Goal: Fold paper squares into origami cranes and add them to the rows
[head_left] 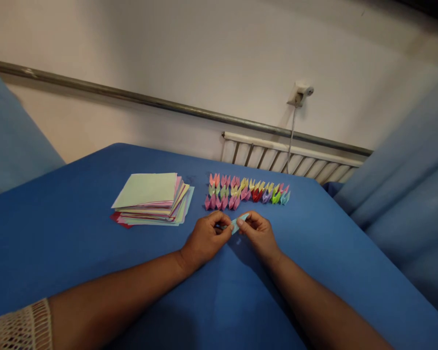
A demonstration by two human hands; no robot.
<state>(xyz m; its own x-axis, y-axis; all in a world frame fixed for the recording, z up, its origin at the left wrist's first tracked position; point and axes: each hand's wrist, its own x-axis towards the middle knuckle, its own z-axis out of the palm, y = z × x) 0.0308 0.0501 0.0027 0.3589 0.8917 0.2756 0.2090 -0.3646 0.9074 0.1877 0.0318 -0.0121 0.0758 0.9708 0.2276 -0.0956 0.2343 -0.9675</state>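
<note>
A small light-blue folded paper (235,227) is held between my two hands, a little above the blue table. My left hand (209,236) pinches its left end between thumb and fingers. On the other side, my right hand (258,234) grips the right end, thumb on top. The fingers cover part of the paper, so its full shape is hidden. Just beyond my hands stand rows of folded paper cranes (235,202) in pink, yellow, green, red, purple and blue.
A stack of coloured paper sheets (146,190) lies left of the cranes on the blue-covered table (76,214). Behind the table are a white radiator (273,158), a metal pipe (160,103) and a wall socket (298,95) with a cord. Blue curtains (409,184) hang at both sides.
</note>
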